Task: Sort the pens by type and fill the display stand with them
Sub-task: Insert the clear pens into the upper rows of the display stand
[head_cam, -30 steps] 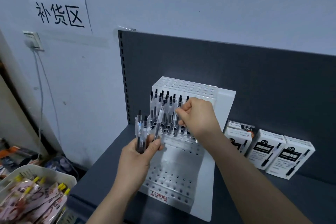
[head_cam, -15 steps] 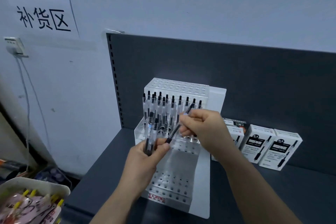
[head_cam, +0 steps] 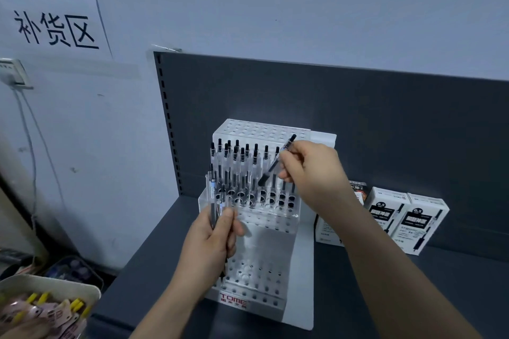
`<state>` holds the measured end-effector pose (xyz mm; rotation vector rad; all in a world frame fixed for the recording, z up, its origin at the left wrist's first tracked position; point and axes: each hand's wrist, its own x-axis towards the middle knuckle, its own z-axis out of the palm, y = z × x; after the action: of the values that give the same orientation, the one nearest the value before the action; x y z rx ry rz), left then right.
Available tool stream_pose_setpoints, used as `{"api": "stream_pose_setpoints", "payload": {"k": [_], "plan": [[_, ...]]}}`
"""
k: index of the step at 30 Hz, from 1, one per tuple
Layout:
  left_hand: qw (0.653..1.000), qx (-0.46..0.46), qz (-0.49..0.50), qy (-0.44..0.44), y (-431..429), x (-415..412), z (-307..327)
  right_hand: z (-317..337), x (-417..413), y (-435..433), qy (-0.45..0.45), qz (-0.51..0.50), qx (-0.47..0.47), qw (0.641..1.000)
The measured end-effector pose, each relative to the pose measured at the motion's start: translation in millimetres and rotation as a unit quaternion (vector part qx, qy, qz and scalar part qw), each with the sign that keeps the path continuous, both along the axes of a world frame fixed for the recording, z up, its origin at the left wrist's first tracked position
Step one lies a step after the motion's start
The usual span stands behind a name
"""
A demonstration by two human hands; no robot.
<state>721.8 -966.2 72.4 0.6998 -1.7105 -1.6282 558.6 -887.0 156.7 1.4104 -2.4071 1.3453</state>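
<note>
Left hand (head_cam: 212,239) grips a small bundle of pens (head_cam: 212,192) upright, fingers curled round the barrels, at the left edge of the display stand (head_cam: 303,270). Right hand (head_cam: 311,170) pinches a single pen (head_cam: 271,169) between thumb and fingertips, tilted tip-down above the standing pens (head_cam: 242,162) in the middle tier; open holes show in that tier's front rows and the lower tier.
</note>
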Motion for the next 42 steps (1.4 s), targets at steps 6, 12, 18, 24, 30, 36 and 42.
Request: {"api": "stream_pose_setpoints", "payload": {"k": [6,12,18,24,30,36,42], "plan": [[1.0,0.019,0.0,0.002,4,2,7,-3,-3,-16,0.042,-0.007,0.133,0.99],[0.996,0.087,0.01,-0.017,2,-1,2,-12,-2,-31,0.03,-0.008,0.182,0.983],[0.999,0.048,0.0,-0.01,6,-4,2,-8,-5,-35,0.084,-0.005,0.227,0.97],[0.998,0.055,-0.009,-0.007,10,-6,7,-12,-5,-28,0.052,0.005,0.217,0.975],[0.999,0.046,-0.028,-0.002,13,-12,12,-22,5,8,-0.15,0.08,0.068,0.983],[0.996,0.058,-0.067,-0.002,18,-19,11,-25,3,23,-0.274,0.127,0.013,0.953],[0.999,0.037,0.026,-0.007,6,-16,3,-1,-17,40,-0.246,0.011,-0.196,0.949]]}}
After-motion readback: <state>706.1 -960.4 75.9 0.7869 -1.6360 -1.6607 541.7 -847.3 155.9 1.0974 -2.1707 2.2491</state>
